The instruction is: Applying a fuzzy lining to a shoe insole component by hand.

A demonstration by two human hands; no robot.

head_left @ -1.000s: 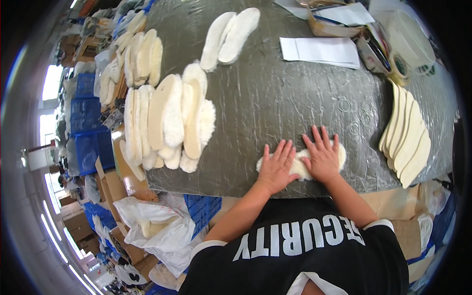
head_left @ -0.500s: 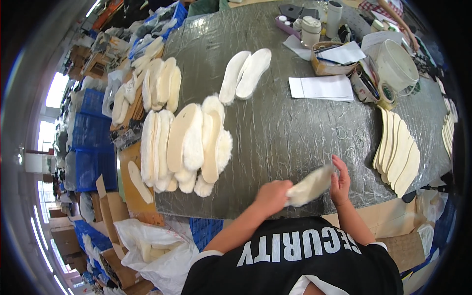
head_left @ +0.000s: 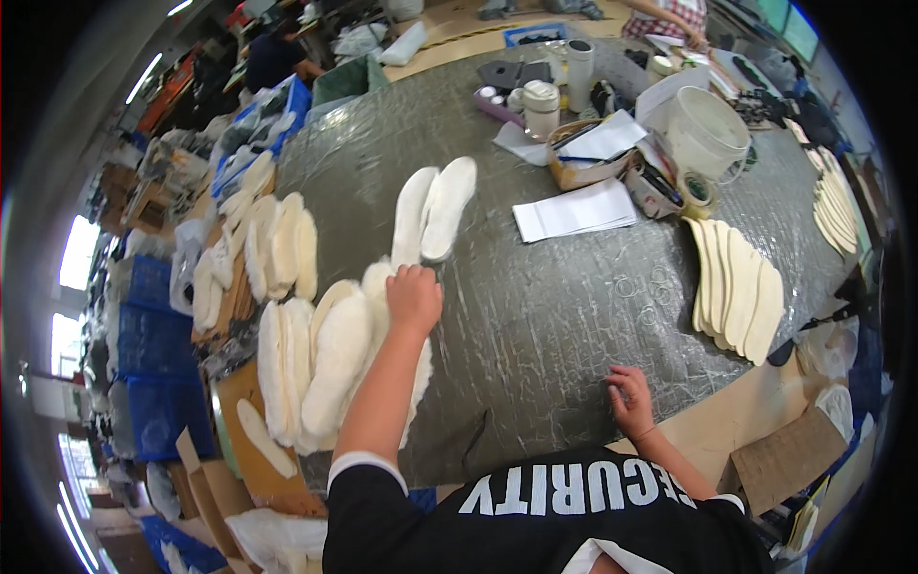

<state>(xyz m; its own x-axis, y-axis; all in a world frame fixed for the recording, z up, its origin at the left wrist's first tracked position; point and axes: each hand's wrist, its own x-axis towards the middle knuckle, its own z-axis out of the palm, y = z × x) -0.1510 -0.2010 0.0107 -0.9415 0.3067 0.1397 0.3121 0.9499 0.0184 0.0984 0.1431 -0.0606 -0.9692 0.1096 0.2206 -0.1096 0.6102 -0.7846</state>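
My left hand reaches over the pile of fluffy cream insoles on the table's left. Its fingers are curled, with the tips hidden against the near end of a white insole. What they grip, if anything, is concealed. A second white insole lies beside it, partly touching. Over the table's near edge, my right hand hangs with slightly bent fingers apart and nothing in it. Cream insoles are fanned out to the right of that hand.
Loose rings lie mid-table. White papers, a box of pens, a clear bucket and a white jar stand farther back. More insoles rest at far left. Another person's hand shows at the far side.
The fluffy insole has left my left hand; a fluffy side now faces up on the pile. My left hand moved far left, the right drew back slightly. The view shifted.
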